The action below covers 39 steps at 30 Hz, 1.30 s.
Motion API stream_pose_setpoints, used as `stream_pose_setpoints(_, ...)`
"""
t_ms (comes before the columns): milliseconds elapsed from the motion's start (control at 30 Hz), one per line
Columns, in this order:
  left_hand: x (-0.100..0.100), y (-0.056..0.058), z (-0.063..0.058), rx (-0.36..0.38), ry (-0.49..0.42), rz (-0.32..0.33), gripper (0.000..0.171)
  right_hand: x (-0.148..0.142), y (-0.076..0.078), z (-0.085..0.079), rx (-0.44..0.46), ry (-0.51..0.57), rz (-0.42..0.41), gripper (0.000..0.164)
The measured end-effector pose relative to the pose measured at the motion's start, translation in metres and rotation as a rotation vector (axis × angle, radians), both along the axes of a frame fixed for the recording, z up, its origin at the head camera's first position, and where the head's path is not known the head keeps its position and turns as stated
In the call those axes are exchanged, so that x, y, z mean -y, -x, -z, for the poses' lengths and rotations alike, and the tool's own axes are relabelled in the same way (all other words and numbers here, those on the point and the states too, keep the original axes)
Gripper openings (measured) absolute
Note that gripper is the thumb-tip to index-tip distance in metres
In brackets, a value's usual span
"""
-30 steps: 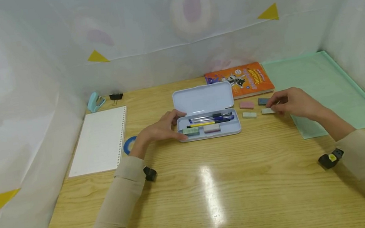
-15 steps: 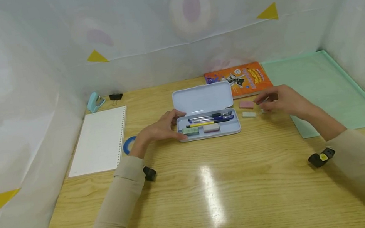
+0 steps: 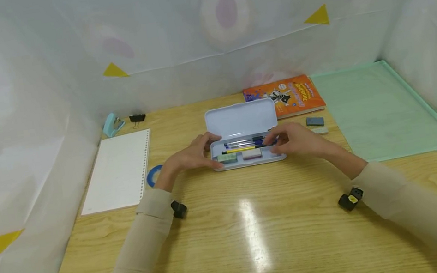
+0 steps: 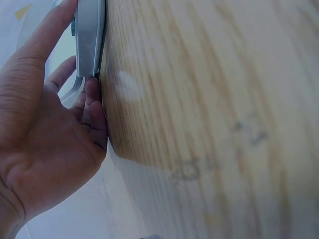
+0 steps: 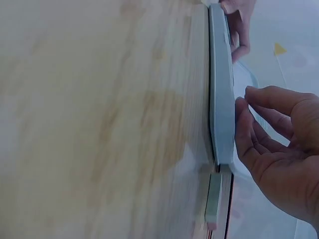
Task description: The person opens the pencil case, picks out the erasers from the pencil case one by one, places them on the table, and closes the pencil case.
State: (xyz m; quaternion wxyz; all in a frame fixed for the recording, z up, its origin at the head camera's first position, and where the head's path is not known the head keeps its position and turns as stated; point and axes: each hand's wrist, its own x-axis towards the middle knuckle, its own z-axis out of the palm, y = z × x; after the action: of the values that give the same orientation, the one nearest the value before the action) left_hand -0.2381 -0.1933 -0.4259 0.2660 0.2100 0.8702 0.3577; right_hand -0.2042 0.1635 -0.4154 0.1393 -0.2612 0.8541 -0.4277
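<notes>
A pale blue pencil case (image 3: 276,157) lies with its lid up at mid-table. My left hand (image 3: 193,155) grips its left end, thumb at the front corner and fingers behind. Inside are several pens, a yellow-and-black pencil (image 3: 241,149), a green eraser (image 3: 227,158) and a white-and-pink eraser (image 3: 252,154). My right hand (image 3: 298,140) hovers over the case's right end, fingers loosely bent, thumb and fingertips apart; nothing shows between them. In the right wrist view a pale green eraser (image 5: 213,199) lies just beyond the case. A blue eraser (image 3: 315,121) and a white eraser (image 3: 320,131) lie farther right.
Behind the case is an orange book (image 3: 300,92); a clear green-edged mat (image 3: 387,112) lies to the right. At left are a white notepad (image 3: 116,172), a blue stapler (image 3: 112,125), a black binder clip (image 3: 137,118) and a blue tape roll (image 3: 154,176).
My right hand has moved left from the loose erasers to the case's right end, uncovering the blue and white erasers and hiding the pink one in the head view. My left hand stays put.
</notes>
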Motion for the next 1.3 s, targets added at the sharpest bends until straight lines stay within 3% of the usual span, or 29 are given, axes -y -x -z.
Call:
stream_pose_setpoints(233, 0.0, -0.001, -0.002, 0.001, 0.0, -0.004, 0.089, 0.026, 0.001, 0.003, -0.062, 0.04, -0.062, 0.024)
stream_pose_setpoints(500, 0.0, -0.001, -0.002, 0.006, -0.005, 0.001, 0.089, 0.043, 0.002, 0.007, -0.104, -0.039, -0.062, 0.02)
stream_pose_setpoints(767, -0.001, -0.001, -0.002, 0.013, -0.009, 0.0, 0.088, 0.05, 0.002, 0.008, -0.15, -0.038, -0.056, 0.02)
stream_pose_setpoints(1000, 0.001, 0.0, -0.001, 0.008, -0.01, 0.003, 0.088, 0.041, 0.0, 0.004, -0.032, 0.006, 0.005, 0.02)
stream_pose_setpoints(1300, 0.0, -0.002, -0.004, 0.004, 0.009, 0.009, 0.089, 0.0, -0.001, -0.004, -0.014, 0.005, 0.087, 0.017)
